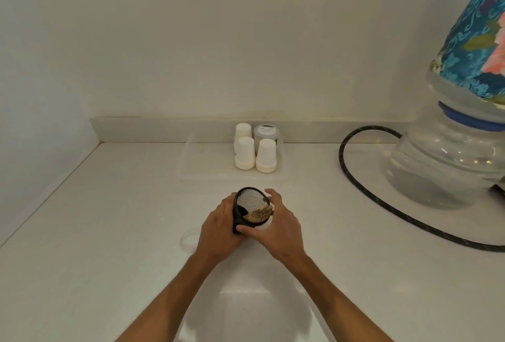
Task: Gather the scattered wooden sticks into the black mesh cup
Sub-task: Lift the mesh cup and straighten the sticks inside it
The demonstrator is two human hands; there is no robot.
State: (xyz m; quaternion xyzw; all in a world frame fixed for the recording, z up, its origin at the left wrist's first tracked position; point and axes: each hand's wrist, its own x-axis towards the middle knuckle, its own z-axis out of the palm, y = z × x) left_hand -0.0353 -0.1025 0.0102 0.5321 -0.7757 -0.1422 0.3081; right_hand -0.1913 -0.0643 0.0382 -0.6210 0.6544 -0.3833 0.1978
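Holding the black mesh cup (pixel 250 209) between both hands, you have it tipped so its open mouth faces up and toward you, low over the white counter (pixel 109 232) near the middle of the view. Your left hand (pixel 220 228) wraps the cup's left side, fingers curled around the dark wall and the thumb lying across its lower edge. Your right hand (pixel 277 225) curls around the right side of the cup, index finger arched over the far rim; whether its fingertips also pinch the sticks cannot be told from here. A bundle of wooden sticks (pixel 259 214) lies inside the cup, packed together against the lower right part of the rim, their pale ends pointing out at you. The rest of the cup's mouth shows bare mesh.

Behind the cup, well apart from your hands, a clear plastic tray (pixel 191 167) sits against the low ledge at the foot of the wall. In its right half stand three upturned white paper cups (pixel 266 156) and a round tub with a grey lid (pixel 266 132) just behind them. To the right, a large clear water bottle (pixel 448 161) rests on the counter with a blue flowered cloth (pixel 475 41) draped over its upper part. A black braided hose (pixel 355 180) curves from beside the bottle, loops toward the tray side, then runs off at the right edge.
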